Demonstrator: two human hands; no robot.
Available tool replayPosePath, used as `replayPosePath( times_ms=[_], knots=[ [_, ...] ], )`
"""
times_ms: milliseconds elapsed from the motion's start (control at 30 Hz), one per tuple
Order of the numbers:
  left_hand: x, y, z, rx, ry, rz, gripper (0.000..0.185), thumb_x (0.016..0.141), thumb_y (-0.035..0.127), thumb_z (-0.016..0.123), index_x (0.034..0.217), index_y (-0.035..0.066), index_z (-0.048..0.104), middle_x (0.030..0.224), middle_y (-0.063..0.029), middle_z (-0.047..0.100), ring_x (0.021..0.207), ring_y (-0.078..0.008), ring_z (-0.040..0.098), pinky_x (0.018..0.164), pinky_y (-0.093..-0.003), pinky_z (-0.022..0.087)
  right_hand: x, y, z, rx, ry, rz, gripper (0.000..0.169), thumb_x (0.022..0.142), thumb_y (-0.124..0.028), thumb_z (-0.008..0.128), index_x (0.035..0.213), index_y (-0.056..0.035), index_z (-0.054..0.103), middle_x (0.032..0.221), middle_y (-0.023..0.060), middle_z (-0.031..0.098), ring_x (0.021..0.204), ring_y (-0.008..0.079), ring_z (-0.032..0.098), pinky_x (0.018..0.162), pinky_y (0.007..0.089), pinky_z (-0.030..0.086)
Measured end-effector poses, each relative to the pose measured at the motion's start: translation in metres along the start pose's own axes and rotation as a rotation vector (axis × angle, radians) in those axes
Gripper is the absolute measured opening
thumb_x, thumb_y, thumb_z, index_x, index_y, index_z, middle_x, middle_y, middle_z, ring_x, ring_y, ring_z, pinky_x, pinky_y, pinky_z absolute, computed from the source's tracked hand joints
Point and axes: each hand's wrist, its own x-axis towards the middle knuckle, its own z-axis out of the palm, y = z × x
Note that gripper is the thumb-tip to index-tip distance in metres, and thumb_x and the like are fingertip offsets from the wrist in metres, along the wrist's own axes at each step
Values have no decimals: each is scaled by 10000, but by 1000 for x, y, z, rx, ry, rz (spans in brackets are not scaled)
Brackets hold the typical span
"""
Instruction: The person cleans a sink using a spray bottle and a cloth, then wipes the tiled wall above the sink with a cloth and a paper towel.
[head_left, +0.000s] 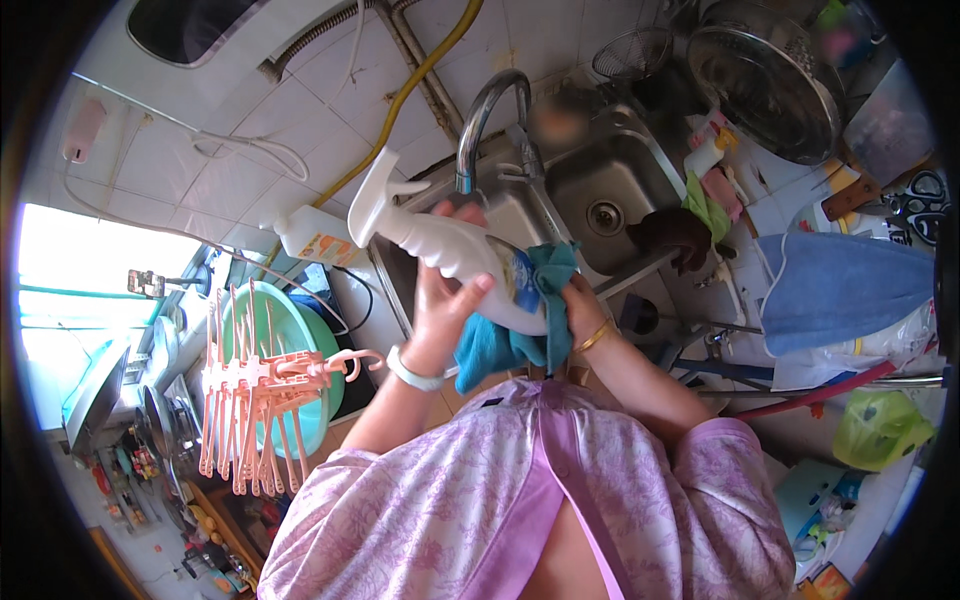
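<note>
My left hand (442, 300) is closed around the body of a white plastic spray bottle (450, 244), thumb on the near side, fingertips behind it. The bottle is tilted, its trigger head towards the upper left and its labelled base towards my right hand. A teal cloth (555, 289) wraps the base and hangs down below it. My right hand (585, 307) holds this cloth against the bottle; its fingers are partly hidden by the cloth. Behind the bottle stands a double stainless steel sink (555, 225) with a curved chrome faucet (487, 97).
A dark cloth (675, 232) lies over the sink's right edge. A white jug (315, 232) stands left of the sink. Further left, a pink clothes hanger with pegs (262, 382) is in front of a green basin (330, 315). A blue towel (847, 292) hangs at right.
</note>
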Motion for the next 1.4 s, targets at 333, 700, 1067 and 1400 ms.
replayPosePath(
  times_ms=[333, 700, 1067, 1400],
  knots=[
    [-13, -52, 17, 287, -207, -79, 433, 889, 54, 640, 1298, -12, 515, 1125, -47, 618, 1004, -106, 565, 835, -261, 479, -4, -21, 16, -1065, -73, -686, 333, 930, -146, 559, 1236, -17, 542, 1233, 253, 576, 1147, 438, 543, 971, 465, 430],
    [-2, -61, 25, 167, -673, -513, 556, 813, 110, 710, 1315, -12, 504, 1220, -66, 605, 1102, -169, 580, 965, -333, 465, 11, -68, 22, -773, -182, -568, 447, 950, -340, 659, 1239, -1, 624, 1134, 140, 688, 1045, 197, 637, 934, 329, 474],
    [11, -69, 52, 78, -508, -278, 399, 817, 111, 650, 1194, -8, 594, 1098, -40, 656, 990, -148, 614, 858, -299, 491, -63, -12, -31, -824, 329, -664, 333, 1047, -269, 439, 1053, 6, 626, 905, 241, 659, 850, 435, 625, 747, 435, 492],
    [-12, -111, 129, 314, -812, 219, 555, 785, 123, 691, 1276, -69, 520, 1255, -150, 606, 1127, -255, 594, 984, -383, 471, -90, 35, -74, -111, 922, -279, 448, 993, -408, 481, 1005, -4, 674, 926, 159, 699, 816, 282, 674, 741, 378, 523]
  ],
)
